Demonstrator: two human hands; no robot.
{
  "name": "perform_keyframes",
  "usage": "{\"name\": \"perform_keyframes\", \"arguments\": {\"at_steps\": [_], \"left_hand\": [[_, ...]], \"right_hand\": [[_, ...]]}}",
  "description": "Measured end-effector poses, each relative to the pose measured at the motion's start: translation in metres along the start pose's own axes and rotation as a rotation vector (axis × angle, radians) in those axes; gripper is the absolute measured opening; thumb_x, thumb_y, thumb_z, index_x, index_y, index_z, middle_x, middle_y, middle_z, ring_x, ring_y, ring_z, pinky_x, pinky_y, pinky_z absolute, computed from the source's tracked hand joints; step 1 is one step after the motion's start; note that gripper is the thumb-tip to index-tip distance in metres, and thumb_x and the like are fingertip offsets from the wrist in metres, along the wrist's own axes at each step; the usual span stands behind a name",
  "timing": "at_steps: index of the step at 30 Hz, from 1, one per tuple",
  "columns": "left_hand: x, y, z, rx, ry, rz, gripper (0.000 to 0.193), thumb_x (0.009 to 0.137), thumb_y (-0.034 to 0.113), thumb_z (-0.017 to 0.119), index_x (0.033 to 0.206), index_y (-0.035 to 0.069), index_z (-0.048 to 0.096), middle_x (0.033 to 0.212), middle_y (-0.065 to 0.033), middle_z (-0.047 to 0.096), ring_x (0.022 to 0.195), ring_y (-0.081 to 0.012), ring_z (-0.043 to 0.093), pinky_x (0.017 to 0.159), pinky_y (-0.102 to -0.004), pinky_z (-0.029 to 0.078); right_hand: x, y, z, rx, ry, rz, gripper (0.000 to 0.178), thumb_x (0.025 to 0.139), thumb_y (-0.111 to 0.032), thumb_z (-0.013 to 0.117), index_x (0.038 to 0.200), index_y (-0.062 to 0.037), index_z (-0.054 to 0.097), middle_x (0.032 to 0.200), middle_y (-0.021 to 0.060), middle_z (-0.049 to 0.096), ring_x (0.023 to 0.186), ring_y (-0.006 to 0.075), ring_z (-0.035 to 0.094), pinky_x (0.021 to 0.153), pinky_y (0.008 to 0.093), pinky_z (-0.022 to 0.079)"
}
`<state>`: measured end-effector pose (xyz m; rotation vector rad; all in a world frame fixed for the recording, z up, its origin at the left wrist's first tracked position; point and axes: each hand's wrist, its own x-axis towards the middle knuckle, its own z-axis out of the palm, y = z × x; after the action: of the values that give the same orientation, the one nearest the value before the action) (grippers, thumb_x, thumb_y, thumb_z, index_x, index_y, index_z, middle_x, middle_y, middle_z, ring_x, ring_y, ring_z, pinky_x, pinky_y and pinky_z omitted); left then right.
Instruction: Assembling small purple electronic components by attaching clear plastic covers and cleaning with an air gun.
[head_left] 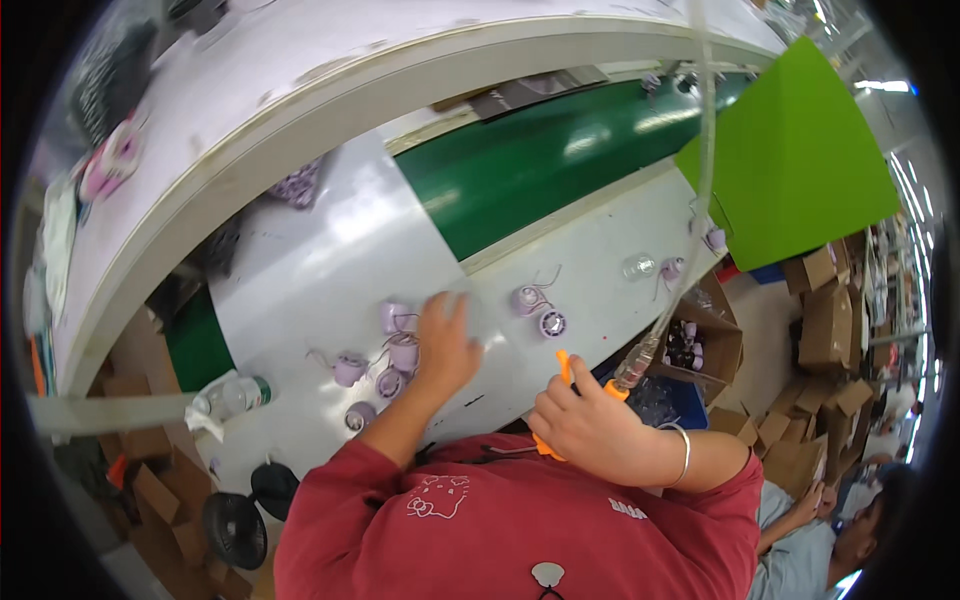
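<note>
Right hand (590, 425) grips a partly hidden orange tool (564, 367); left hand's (447, 343) hold I cannot tell.

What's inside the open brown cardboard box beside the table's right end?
Inside the open brown cardboard box: several small pale-purple parts, too small to identify. Anything beneath them is covered, and the translucent plastic hose passes in front of the box's left edge.

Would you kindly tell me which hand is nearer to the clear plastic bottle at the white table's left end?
Left: the left hand is right of the bottle, past the round purple parts; the right hand is farther over, beyond the left one.
</note>
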<state>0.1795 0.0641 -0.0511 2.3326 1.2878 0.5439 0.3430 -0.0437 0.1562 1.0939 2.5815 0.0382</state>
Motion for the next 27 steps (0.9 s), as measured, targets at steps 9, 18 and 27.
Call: {"name": "perform_keyframes", "arguments": {"at_steps": [9,18,27], "left_hand": [[0.075,0.029,0.144,0.153,-0.493,0.616,0.071,0.063,0.046,0.076,0.125,0.024,0.05,0.124,-0.0156,0.046,0.124,-0.0456,0.031,0.078,-0.0737,0.031],[0.049,-0.005,0.103,-1.27,-0.215,-0.417,0.048,0.085,0.036,0.065,0.117,0.006,0.045,0.092,-0.0086,0.057,0.079,-0.0192,0.058,0.064,-0.0323,0.052],[-0.035,-0.027,0.013,-1.731,-0.323,-0.79,0.038,0.085,0.033,0.063,0.11,0.007,0.05,0.079,-0.0094,0.058,0.061,-0.0194,0.059,0.052,-0.0327,0.051]], "right_hand": [[-0.008,-0.002,0.022,-0.063,-0.053,0.032,0.015,0.079,-0.02,0.052,0.083,-0.0069,0.058,0.078,0.005,0.053,0.087,0.0231,0.054,0.104,0.0508,0.03],[-0.045,0.03,0.003,-0.021,-0.13,0.379,0.014,0.074,-0.017,0.058,0.079,-0.0053,0.062,0.072,0.0086,0.057,0.077,0.025,0.057,0.1,0.0542,0.033],[-0.024,0.022,-0.042,0.193,-0.002,0.419,0.016,0.059,-0.013,0.066,0.071,-0.0058,0.058,0.065,0.0089,0.057,0.062,0.0259,0.059,0.061,0.0357,0.047]]}}
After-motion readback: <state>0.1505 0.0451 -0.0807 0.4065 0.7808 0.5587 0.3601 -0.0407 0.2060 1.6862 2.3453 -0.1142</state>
